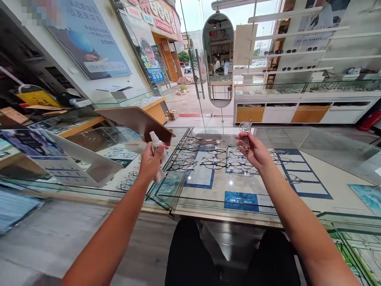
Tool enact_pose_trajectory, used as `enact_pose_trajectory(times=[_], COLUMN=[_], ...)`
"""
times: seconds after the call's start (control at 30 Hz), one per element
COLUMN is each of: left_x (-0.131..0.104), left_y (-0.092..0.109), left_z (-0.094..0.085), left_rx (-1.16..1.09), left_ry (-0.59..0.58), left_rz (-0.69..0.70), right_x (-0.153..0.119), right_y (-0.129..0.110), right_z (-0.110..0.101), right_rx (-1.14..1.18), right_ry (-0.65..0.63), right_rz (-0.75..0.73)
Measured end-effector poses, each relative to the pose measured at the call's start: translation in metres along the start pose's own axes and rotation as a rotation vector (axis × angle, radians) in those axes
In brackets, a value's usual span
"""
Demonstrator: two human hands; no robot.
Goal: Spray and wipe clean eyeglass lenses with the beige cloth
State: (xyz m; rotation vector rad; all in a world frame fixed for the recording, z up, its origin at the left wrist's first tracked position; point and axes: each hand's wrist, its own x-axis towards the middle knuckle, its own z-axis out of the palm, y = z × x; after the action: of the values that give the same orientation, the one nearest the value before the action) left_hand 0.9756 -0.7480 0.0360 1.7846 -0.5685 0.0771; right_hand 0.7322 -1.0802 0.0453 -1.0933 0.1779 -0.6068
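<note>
In the head view, we see our left hand [151, 161] wrapped around a small white plastic bottle with a tapered top [156, 140], a pale beige cloth-like piece [160, 175] hanging below it. Our right hand [256, 150] pinches a pair of thin-framed, round-lensed glasses [245, 126], raised above the clear glass display counter [205, 194] with its rows of dark-framed spectacles [212, 163]. As we judge it, bottle and glasses are both picked up; the lower lens looks speckled, perhaps wet, though we cannot be sure. Wiping and setting down seem left undone
</note>
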Motion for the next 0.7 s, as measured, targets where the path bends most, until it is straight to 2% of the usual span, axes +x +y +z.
enact_pose_trajectory(times=[0.1, 0.17, 0.23, 0.37, 0.7], left_x=[0.003, 0.001, 0.0, 0.001, 0.015], left_y=[-0.027, -0.042, -0.054, -0.07, -0.09], left_z=[-0.039, -0.054, -0.062, -0.066, -0.066], left_rx=[0.172, 0.348, 0.443, 0.469, 0.516], left_ry=[0.084, 0.122, 0.143, 0.157, 0.153], left_rz=[-0.007, 0.008, 0.008, -0.028, -0.066], right_x=[0.002, 0.002, 0.003, 0.004, 0.004], right_y=[0.004, 0.006, 0.007, 0.008, 0.008], right_z=[-0.002, -0.003, -0.004, -0.008, -0.009], right_rx=[-0.03, -0.043, -0.06, -0.022, 0.045], right_ry=[0.006, 0.005, 0.004, -0.017, -0.033], right_rz=[-0.013, -0.024, -0.035, -0.033, -0.011])
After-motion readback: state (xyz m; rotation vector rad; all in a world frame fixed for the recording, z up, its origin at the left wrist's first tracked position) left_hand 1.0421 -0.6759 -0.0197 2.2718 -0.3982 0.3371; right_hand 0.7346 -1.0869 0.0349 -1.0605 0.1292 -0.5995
